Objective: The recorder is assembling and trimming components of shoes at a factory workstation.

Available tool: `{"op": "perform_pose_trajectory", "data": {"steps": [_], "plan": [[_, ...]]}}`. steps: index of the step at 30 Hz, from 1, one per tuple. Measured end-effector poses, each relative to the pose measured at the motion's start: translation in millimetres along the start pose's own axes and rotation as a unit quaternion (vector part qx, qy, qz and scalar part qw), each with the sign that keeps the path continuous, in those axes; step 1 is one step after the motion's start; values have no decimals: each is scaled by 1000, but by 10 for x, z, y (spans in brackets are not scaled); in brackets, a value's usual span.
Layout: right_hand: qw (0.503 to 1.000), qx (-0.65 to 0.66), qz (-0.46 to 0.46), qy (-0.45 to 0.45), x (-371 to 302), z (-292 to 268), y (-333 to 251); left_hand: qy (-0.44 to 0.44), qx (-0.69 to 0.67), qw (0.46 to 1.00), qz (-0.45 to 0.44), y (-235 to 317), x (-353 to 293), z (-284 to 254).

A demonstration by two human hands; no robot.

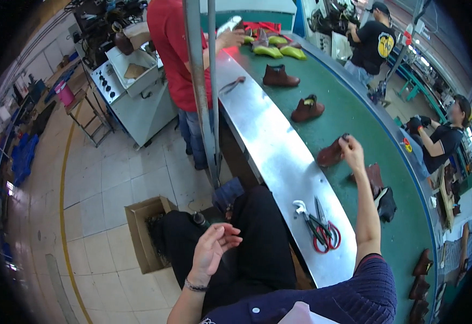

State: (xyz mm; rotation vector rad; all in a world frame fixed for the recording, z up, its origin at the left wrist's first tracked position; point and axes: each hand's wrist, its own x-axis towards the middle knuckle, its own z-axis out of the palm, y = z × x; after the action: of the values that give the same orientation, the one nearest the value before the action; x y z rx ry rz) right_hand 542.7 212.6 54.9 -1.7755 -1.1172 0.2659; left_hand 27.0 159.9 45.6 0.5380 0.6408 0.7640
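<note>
My right hand (353, 153) reaches out over the green belt (365, 135), its fingers closed on the top edge of a brown ankle boot (330, 155). The boot sits close to the belt's near edge, beside the metal ledge. Above my lap, my left hand (212, 249) is open and holds nothing, its fingers loosely bent. Farther up the belt stand another brown boot (307, 109) and a dark brown boot (280, 76). Partly behind my right forearm is a further brown boot (374, 180), with a black piece (387, 204) next to it.
On the metal ledge (268, 135) lie red-handled scissors (330, 235) and pincers (303, 209). An open cardboard box (138, 237) stands by my left leg. A metal post (203, 97) rises ahead. Beyond it a person in red (168, 48) handles shoes near green-yellow shoe forms (268, 52).
</note>
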Motion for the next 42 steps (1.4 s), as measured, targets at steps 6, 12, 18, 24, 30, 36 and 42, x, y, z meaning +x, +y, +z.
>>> {"op": "perform_pose_trajectory", "data": {"steps": [6,12,18,24,30,36,42], "plan": [[975,169,-25,-145,-699,-28,-1708,-55,227,969,84,257,20,215],[841,329,-1,-429,-1204,675,-2471,-138,520,811,230,420,70,390],[812,280,45,-510,-1747,1643,-2309,-98,352,919,145,-128,-293,-262],[801,269,109,-524,-2219,2029,-1851,-30,275,957,89,-677,-462,-603],[874,79,-60,-475,-2430,1891,-1690,-27,278,959,47,-814,-434,-710],[841,88,97,-525,-2531,1429,-1745,-59,447,888,87,-586,-382,-424],[805,57,218,-549,-2489,1159,-1681,-14,805,559,196,-820,-271,-211]]}}
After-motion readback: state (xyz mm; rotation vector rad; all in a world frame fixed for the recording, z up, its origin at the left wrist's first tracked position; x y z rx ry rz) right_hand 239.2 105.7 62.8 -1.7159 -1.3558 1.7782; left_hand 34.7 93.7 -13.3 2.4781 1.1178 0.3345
